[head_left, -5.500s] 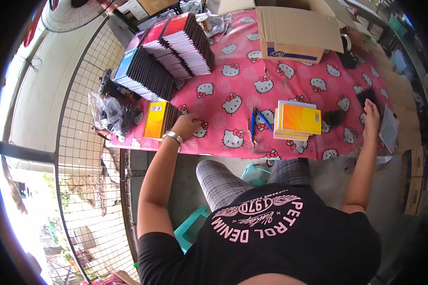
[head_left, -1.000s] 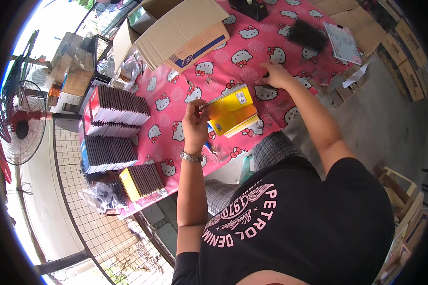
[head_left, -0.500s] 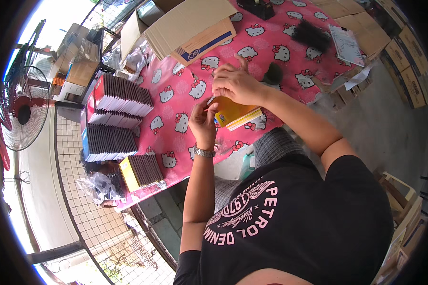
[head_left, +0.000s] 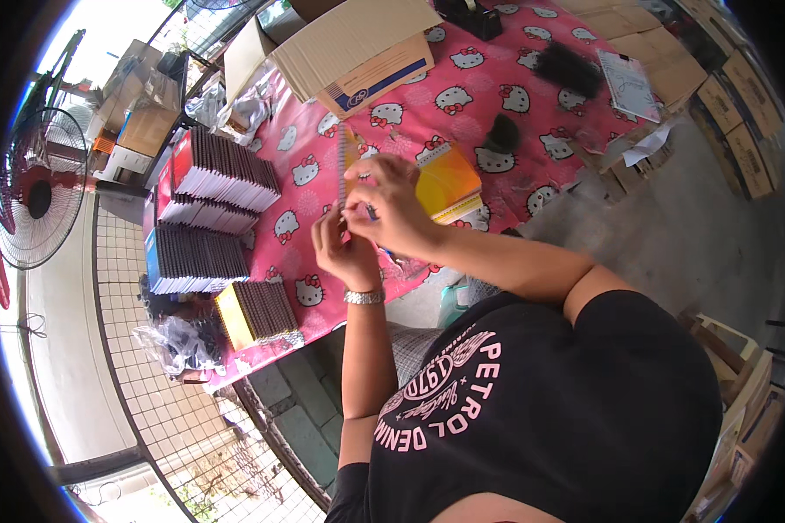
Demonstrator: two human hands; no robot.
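A yellow spiral-bound notebook [head_left: 349, 150] is tilted over the table, its coil edge at the left and much of it behind my hands. My left hand [head_left: 347, 257] is closed, fingertips pinched on the lower end of the coil edge. My right hand [head_left: 399, 207] crosses in front of the notebook with its fingers curled. Its thumb and fingertips come together beside the left fingertips; what they pinch is too small to make out. Just right of my hands lies a short stack of yellow notebooks [head_left: 452, 179].
Stacks of spiral notebooks [head_left: 202, 257] line the table's left side. A cardboard box [head_left: 371, 74] and a black tape dispenser [head_left: 473, 19] stand at the back. Dark coils [head_left: 569, 70], a dark piece [head_left: 502, 135] and a white printed sheet [head_left: 628, 85] lie on the pink patterned cloth [head_left: 449, 96].
Both hands have moved left with the notebook, away from the yellow stack, which now shows fully. My right hand has come down from the notebook's upper end to its lower end.
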